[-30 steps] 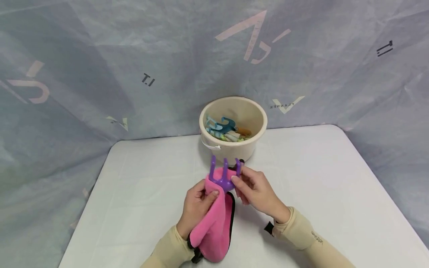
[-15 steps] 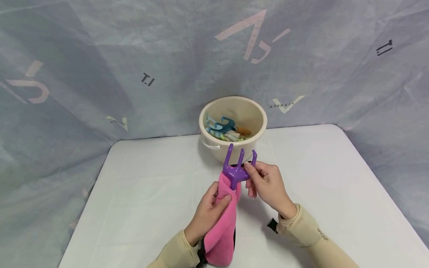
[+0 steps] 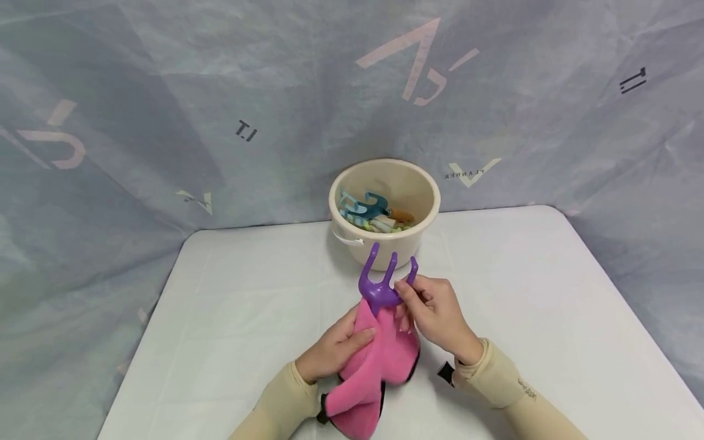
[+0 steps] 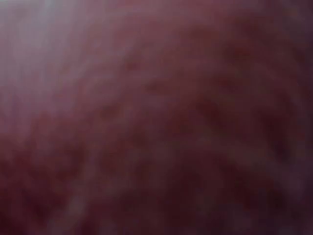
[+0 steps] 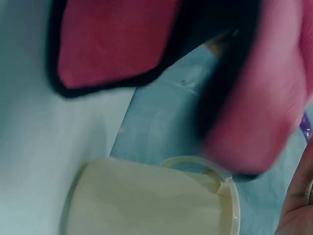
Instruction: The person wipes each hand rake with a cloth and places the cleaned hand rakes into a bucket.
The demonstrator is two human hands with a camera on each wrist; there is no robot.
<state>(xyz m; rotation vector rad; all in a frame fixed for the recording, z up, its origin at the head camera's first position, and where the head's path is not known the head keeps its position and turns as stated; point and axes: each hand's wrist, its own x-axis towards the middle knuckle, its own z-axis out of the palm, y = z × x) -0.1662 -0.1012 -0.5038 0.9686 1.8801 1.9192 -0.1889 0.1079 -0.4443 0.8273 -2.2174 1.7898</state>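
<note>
A purple three-pronged hand rake points its tines away from me, just in front of the bucket. Pink cloth with black edging wraps its neck, hiding the handle. My left hand grips the cloth around the neck, thumb on top. With thumb and fingers, my right hand pinches the right side of the rake's head by the outer tine. In the right wrist view the cloth hangs in folds, and only a sliver of the rake shows. Dark reddish blur fills the left wrist view.
A cream bucket stands at the back of the white table, its handle lowered to the left. Inside lie a teal toy rake, an orange piece and other small pieces. A grey printed sheet hangs behind.
The rake moved right and away from me, then slightly back. My left hand shifted along the cloth, which now spreads wider on the right. My right hand keeps its hold on the rake's head.
</note>
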